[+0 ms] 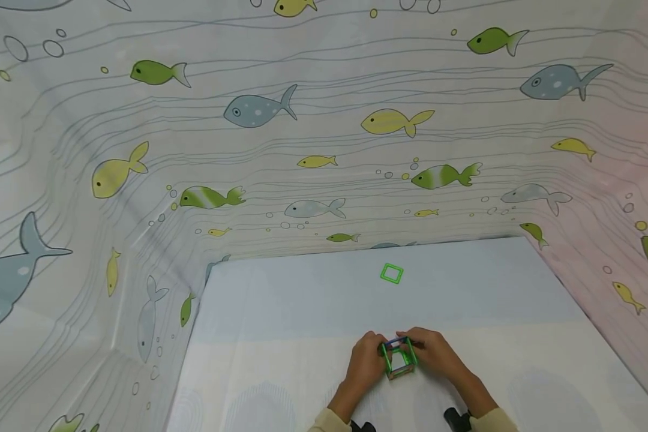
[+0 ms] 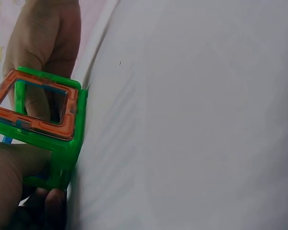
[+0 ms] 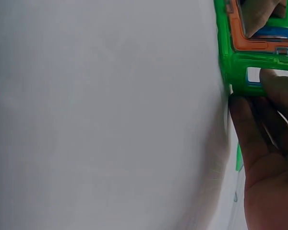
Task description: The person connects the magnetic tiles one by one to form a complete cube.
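Between both hands is a cube-like frame of magnetic building tiles point(image 1: 413, 353), close over the table in front of the person. My left hand point(image 1: 366, 363) grips its left side and my right hand point(image 1: 436, 351) its right side. In the left wrist view, an orange square tile point(image 2: 41, 126) faces the camera, joined to green tiles point(image 2: 62, 165) along its edges. A thumb presses on the green side there. The right wrist view shows the right thumb and fingers pinching a green side, with a blue tile point(image 3: 276, 32) at the far end.
A single green square tile point(image 1: 395, 266) lies farther back on the pale cloth-covered table point(image 1: 281, 300). Fish-patterned sheeting point(image 1: 313, 180) rises around the table's back and sides. Black wrist straps point(image 1: 456, 419) sit at the cuffs.
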{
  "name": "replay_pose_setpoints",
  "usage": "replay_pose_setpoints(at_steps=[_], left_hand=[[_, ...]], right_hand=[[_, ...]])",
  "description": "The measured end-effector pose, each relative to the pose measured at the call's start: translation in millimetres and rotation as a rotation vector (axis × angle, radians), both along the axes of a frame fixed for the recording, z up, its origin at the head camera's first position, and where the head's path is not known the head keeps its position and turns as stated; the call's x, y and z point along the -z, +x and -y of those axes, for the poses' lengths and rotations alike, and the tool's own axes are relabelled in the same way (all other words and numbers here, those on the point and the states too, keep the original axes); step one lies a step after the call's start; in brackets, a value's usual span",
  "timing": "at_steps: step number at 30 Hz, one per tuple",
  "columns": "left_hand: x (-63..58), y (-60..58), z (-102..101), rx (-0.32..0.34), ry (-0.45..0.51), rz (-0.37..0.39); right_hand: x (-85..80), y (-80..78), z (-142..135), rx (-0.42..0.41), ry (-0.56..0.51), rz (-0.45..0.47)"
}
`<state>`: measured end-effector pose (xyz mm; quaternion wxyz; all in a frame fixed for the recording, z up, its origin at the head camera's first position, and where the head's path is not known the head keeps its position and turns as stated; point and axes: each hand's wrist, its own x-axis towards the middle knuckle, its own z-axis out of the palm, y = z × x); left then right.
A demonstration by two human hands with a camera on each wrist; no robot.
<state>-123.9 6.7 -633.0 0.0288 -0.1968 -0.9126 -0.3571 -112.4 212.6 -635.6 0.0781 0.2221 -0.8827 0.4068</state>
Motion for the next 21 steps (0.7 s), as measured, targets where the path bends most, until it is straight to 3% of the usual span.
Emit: replay_pose_setpoints(at_steps=[6, 9, 17, 21], left_hand=[[2.7, 0.6, 2, -0.006, 0.042, 0.017], [5.0, 2.1, 4, -0.017, 0.075, 0.019], [10.0, 5.2, 7, -0.025, 0.121, -0.037], [13.0, 5.8, 10, -0.004, 0.151, -0.045]], right_hand=[[-7.4, -2.0, -9, -0.029, 0.020, 0.171], [-13.0, -8.1, -14, -0.006, 0.008, 0.237], [-24.2, -51.6, -17, 0.266, 0.062, 0.223], [-28.7, -78.3, -18, 0.348, 0.090, 0.193]])
